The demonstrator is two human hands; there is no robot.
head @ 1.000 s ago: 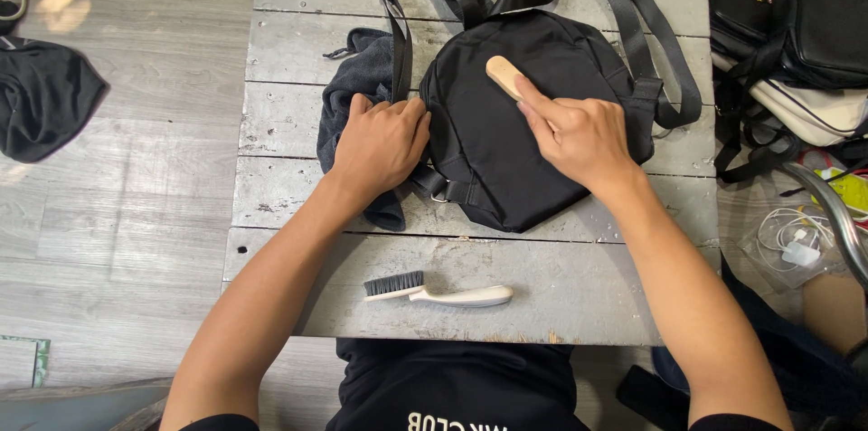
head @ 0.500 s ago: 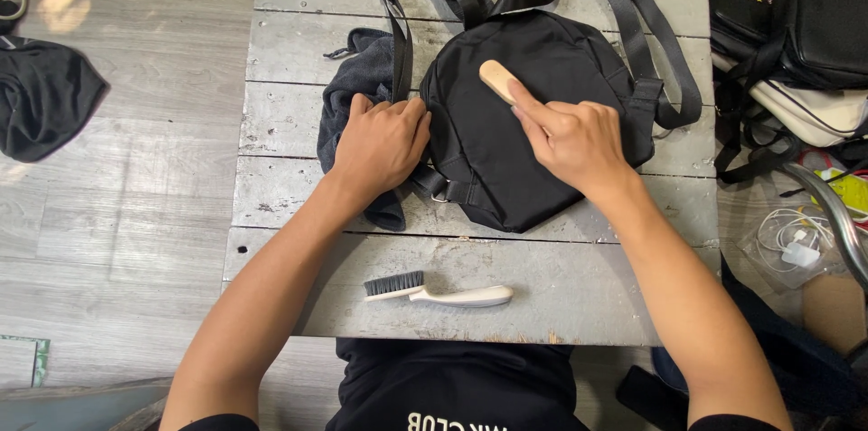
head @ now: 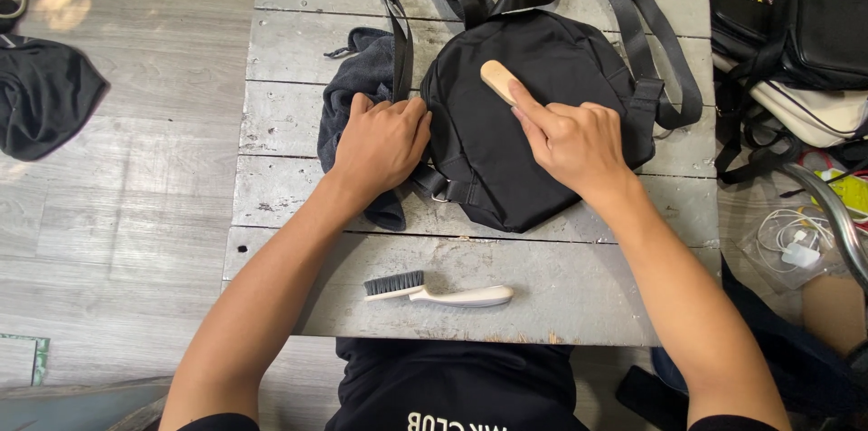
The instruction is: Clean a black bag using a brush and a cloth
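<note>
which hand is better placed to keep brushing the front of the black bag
Right. The right hand already grips the wooden brush on the black bag; the left hand is pinning the bag's edge beside the dark cloth.

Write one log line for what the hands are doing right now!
left hand: pressing black backpack edge | right hand: holding wooden brush on backpack | spare brush: lying on table

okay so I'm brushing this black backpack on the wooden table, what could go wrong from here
The white-handled brush lies close to the table edge nearest you, between your forearms; a forearm could knock it off. The left hand pins only the side of the black backpack, so firm strokes with the wooden brush in the right hand might slide it toward the grey cloth. The loose straps could snag.
</note>
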